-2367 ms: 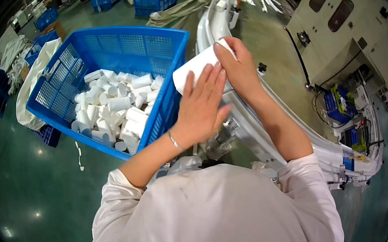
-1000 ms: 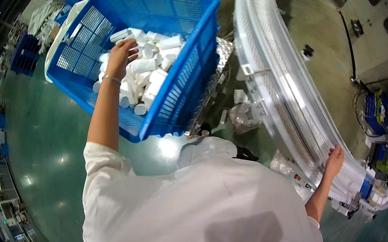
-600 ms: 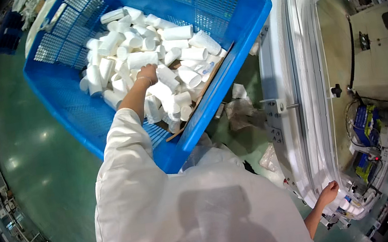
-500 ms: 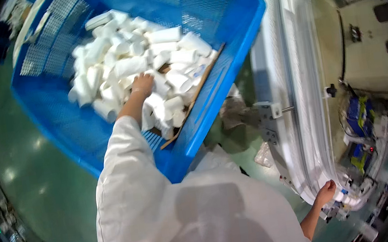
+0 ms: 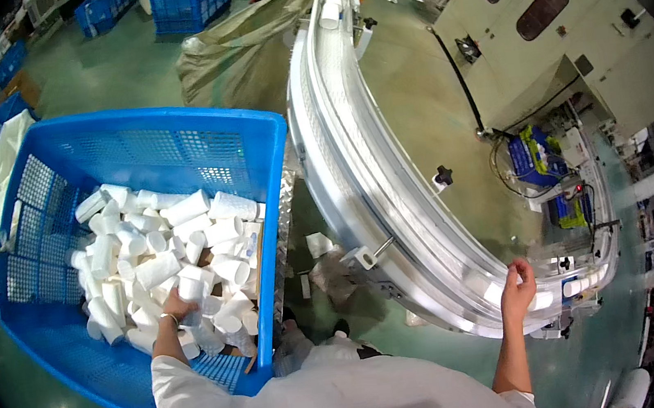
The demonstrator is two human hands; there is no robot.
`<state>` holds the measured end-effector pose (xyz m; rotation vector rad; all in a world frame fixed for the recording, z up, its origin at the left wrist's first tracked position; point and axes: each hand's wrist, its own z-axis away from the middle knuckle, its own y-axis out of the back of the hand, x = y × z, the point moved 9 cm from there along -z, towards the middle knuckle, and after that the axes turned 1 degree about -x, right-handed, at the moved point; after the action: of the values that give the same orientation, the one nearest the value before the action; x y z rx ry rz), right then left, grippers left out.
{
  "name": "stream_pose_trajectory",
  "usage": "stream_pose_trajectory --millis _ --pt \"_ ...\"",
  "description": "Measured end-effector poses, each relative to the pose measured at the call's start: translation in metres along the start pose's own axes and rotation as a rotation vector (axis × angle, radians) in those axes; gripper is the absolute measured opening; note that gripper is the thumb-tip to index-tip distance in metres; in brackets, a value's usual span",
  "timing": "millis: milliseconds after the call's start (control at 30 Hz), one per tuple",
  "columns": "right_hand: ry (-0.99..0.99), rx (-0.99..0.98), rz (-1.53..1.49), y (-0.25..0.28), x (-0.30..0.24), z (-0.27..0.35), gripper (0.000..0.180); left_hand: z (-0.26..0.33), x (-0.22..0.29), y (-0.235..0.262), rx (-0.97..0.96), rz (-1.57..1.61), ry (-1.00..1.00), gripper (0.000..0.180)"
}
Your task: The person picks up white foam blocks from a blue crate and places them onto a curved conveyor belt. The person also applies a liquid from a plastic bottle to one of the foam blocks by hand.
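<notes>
In the blue basket (image 5: 159, 119) at left lies a heap of white plastic bottles (image 5: 158, 269). My left hand (image 5: 178, 304) is down in the heap, its fingers closed round a white bottle (image 5: 190, 289); part of the grip is hidden. On the right, my right hand (image 5: 520, 286) is raised over the near bend of the conveyor (image 5: 375, 160). Its fingers are curled together, and nothing shows in them. White bottles on the belt, among them one bottle (image 5: 541, 301), sit close beside that hand.
A brown stick or cardboard strip (image 5: 250, 363) lies along the basket's right inner side. Crumpled clear plastic (image 5: 330, 274) is on the floor between basket and conveyor. Beyond are a draped beige sheet (image 5: 241, 54), another blue basket (image 5: 191, 3) and a beige machine cabinet (image 5: 561, 33).
The view has swung, bringing the far floor and the cabinet into sight. My left hand stays in the heap and is now round a bottle. My right hand remains curled by the conveyor.
</notes>
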<state>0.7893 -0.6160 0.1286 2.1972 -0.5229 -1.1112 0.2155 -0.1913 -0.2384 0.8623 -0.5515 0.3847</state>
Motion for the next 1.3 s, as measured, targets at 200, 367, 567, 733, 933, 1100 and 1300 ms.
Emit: stream_pose_trajectory --millis 200,367,567,733,933,1100,1300 --pt "-0.057 -0.275 -0.483 -0.079 -0.079 0.005 0.014 0.036 0.135 0.073 -0.107 1.177 -0.033 0.029" --pt "0.350 -0.582 -0.627 -0.091 -0.209 0.042 0.017 0.145 0.344 0.086 -0.473 1.209 -0.617 0.060" --pt "0.510 -0.766 -0.900 -0.056 -0.262 0.064 0.026 0.251 0.428 0.023 -0.474 1.284 -0.682 0.054" --pt "0.319 -0.888 -1.103 -0.051 -0.243 0.065 0.025 0.293 0.441 -0.015 -0.146 0.933 -0.661 0.048" --pt "0.083 -0.978 -1.268 -0.054 -0.209 0.069 0.019 0.331 0.450 -0.045 -0.105 0.753 -0.672 0.050" --pt "-0.032 -1.140 -1.288 -0.065 -0.194 0.089 0.017 0.334 0.421 -0.077 -0.374 1.222 -0.429 0.042" --pt "-0.054 -1.301 -1.325 -0.072 -0.211 0.118 0.018 0.341 0.391 -0.074 -0.444 1.359 -0.404 0.048"
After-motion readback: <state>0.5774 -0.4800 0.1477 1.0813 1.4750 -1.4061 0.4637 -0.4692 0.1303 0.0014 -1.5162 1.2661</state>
